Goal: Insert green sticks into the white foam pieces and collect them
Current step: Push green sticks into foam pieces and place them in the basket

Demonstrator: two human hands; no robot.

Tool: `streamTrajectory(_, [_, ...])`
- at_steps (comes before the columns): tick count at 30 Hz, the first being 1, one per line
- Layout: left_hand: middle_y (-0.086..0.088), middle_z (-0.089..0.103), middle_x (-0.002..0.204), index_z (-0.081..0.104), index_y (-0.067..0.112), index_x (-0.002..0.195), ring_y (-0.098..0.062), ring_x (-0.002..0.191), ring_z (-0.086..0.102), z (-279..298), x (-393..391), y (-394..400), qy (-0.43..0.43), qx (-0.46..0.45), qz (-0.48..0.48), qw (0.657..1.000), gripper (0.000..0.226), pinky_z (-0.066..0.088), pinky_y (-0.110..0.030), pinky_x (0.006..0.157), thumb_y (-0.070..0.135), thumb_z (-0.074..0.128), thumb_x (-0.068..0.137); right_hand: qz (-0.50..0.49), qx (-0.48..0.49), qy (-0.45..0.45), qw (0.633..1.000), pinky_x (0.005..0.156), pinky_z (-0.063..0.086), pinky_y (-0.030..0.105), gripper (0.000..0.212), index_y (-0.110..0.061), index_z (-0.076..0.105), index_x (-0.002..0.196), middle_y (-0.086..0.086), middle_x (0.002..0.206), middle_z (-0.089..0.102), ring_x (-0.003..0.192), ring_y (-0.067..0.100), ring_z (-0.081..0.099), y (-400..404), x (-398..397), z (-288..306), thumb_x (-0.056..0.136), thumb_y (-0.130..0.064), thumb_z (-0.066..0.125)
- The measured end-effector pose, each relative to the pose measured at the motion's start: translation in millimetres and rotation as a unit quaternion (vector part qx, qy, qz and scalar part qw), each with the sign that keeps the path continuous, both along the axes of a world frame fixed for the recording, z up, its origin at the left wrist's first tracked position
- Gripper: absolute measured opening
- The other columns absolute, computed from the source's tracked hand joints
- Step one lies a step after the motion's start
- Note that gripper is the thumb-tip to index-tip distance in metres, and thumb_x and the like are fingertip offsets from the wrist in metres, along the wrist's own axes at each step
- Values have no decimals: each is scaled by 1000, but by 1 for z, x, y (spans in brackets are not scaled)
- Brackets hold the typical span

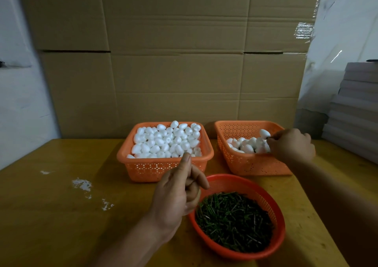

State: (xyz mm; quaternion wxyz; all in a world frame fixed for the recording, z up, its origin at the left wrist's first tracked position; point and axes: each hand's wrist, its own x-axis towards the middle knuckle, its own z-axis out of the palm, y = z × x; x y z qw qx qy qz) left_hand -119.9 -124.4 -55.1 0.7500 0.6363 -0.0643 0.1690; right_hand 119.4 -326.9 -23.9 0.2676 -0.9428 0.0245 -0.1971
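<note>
An orange square basket (163,165) at the centre is heaped with plain white foam pieces (163,141). To its right, a second orange basket (245,164) holds several foam pieces with sticks (248,144). My right hand (292,146) hovers over that basket's right side and pinches the dark stick of one foam piece (264,133), which points left. A round red basket (225,179) near me is full of green sticks (233,221). My left hand (176,195) hangs above its left rim, thumb up, fingers loosely curled, with nothing visible in it.
The baskets stand on a yellow wooden table (61,215) with white foam crumbs (81,184) at the left. Large cardboard boxes (173,62) wall off the back. A stack of pale flat boards (356,107) rises at the right edge.
</note>
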Motion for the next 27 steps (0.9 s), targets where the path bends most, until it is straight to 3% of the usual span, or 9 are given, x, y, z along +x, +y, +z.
streamTrajectory(3, [1,24,46,64,9,68,-11,37,21,1,0,4,4,-18,-13,1000,74,22,-18,40,69,32,97,-40,-7,42,998,97,46,47,37,-15,70,112,16,116,63,121,35,48,5,10,4,89,-43,66])
streamTrajectory(6, [1,21,46,63,8,66,-11,37,19,2,1,6,1,-33,-16,999,75,21,-18,41,70,29,92,-65,-8,72,995,103,42,50,46,-9,61,115,19,124,58,123,37,49,9,14,6,87,-44,69])
streamTrajectory(10, [2,22,45,63,9,66,-11,38,18,0,1,6,7,-31,-4,999,76,19,-18,41,70,27,94,-50,-50,99,993,102,41,49,40,-9,60,113,18,121,61,122,37,49,6,18,7,87,-38,70])
streamTrajectory(15, [-1,23,47,63,7,68,-12,39,19,-1,3,6,17,-25,16,999,71,18,-20,41,67,31,90,-24,-36,85,995,97,48,47,24,-13,65,87,10,99,65,107,33,58,-2,12,3,86,-36,67])
streamTrajectory(18, [-2,23,48,62,6,70,-13,40,19,-2,3,6,23,-19,24,999,70,19,-20,42,62,29,94,3,9,13,1000,86,51,43,22,-13,70,77,12,81,69,85,32,65,-7,0,0,87,-29,59])
streamTrajectory(20, [-3,23,48,62,5,70,-13,40,19,-3,3,5,21,-14,28,999,66,19,-20,41,56,30,98,42,71,-33,996,68,50,38,27,-8,70,71,15,67,68,61,26,61,-7,-13,-1,90,-22,58])
streamTrajectory(22, [-3,23,48,61,5,71,-13,40,19,-4,4,5,17,-5,36,999,58,19,-19,41,45,33,102,101,134,-53,984,49,40,27,24,-6,73,77,16,67,70,47,17,52,-4,-33,1,93,-17,58])
streamTrajectory(24, [-2,25,49,60,6,71,-13,40,21,-4,5,6,13,8,47,999,47,20,-20,41,30,37,104,167,192,-53,966,36,32,21,23,-20,75,85,4,66,71,37,6,46,0,-59,6,96,-14,56])
streamTrajectory(27, [-2,31,50,60,10,71,-12,42,26,-4,6,11,17,21,61,998,38,22,-22,40,6,36,100,260,274,-42,925,41,35,25,34,-31,72,84,-8,60,69,43,9,46,7,-103,8,98,-10,50])
